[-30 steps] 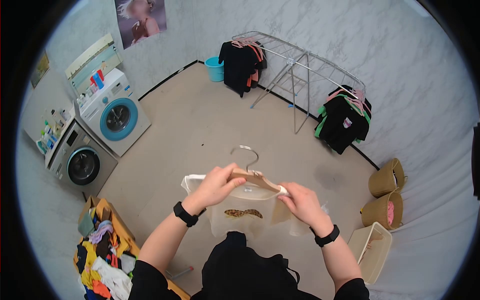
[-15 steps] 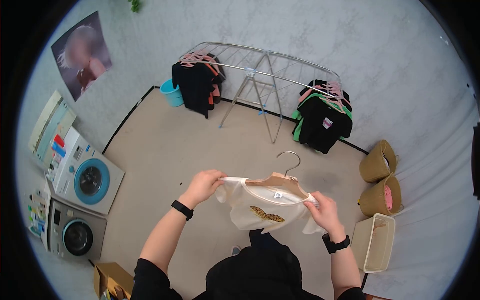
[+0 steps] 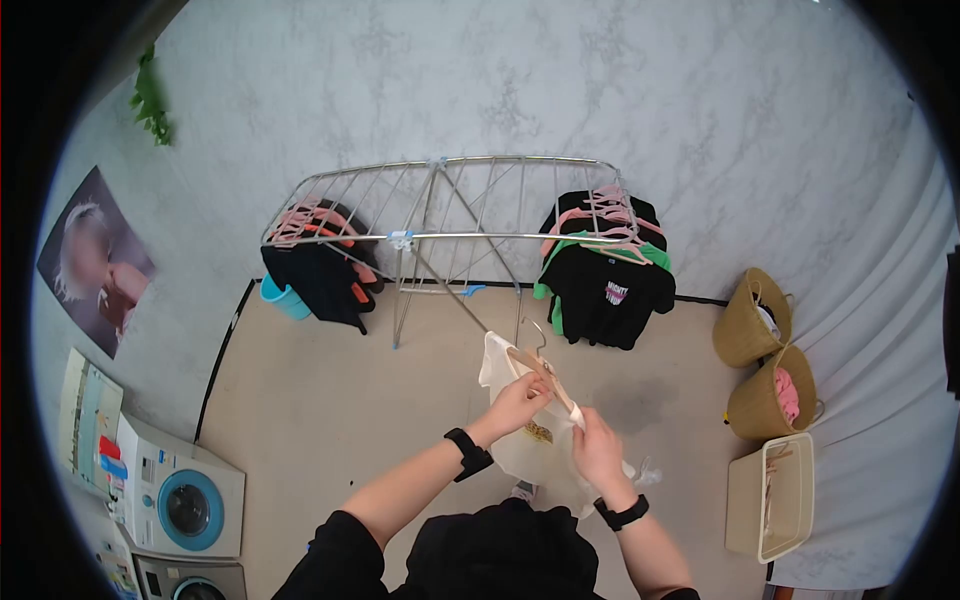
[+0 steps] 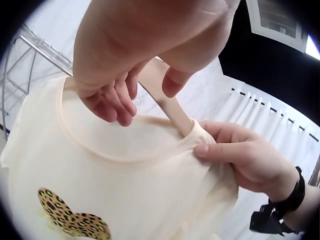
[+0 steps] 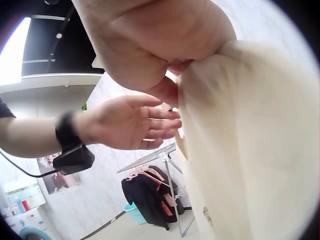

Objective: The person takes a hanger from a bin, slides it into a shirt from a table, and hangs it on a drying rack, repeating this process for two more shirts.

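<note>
A cream T-shirt [image 4: 145, 195] with a leopard-pattern print hangs on a wooden hanger [image 4: 172, 107], in front of the person. The right hand [image 3: 598, 452] pinches the shirt's shoulder at one hanger end, its thumb on the cloth in the left wrist view. At the neckline, the left hand [image 3: 520, 402] hovers close to the hanger's bar. Its fingers [image 5: 162, 122] look fairly straight and apart in the right wrist view, gripping nothing. The metal hook [image 3: 540, 338] points up and away from the hands.
A metal drying rack [image 3: 520, 238] stands ahead by the wall. Dark shirts [image 3: 318, 290] hang at its left end, black and green ones [image 3: 605, 300] at its right. Wicker baskets [image 3: 775, 395] and a cream bin [image 3: 740, 500] stand on the right; a washing machine [image 3: 195, 460] is lower left.
The view has swung toward the drying rack, which now looks nearer. The left hand has let go of the shirt's other shoulder and come in to the neckline; the shirt has turned and tilted.
</note>
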{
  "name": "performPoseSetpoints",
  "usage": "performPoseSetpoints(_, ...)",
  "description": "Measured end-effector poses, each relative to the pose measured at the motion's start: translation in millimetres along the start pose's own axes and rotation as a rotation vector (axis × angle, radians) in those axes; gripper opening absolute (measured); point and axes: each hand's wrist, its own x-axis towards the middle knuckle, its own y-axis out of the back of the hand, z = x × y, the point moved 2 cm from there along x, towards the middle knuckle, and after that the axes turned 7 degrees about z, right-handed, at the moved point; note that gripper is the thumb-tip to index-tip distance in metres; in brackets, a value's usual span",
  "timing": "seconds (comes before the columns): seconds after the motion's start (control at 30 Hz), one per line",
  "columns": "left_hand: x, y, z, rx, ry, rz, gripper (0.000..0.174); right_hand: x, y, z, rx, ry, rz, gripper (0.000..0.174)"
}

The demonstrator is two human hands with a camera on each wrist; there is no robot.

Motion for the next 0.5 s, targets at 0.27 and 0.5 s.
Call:
performPoseSetpoints(0.27,136.1,-9.6,-14.1,-0.289,0.171,-0.061,0.024,105.0,-53.7,20.8,0.049,-0.191,-0.219,0.040)
performPoseSetpoints(0.5,257.4,-13.6,-51.7,-0.344,0.239,-0.156,0.021,208.8,-92.8,52.0,-0.106,-0.334,-0.286,0.061)
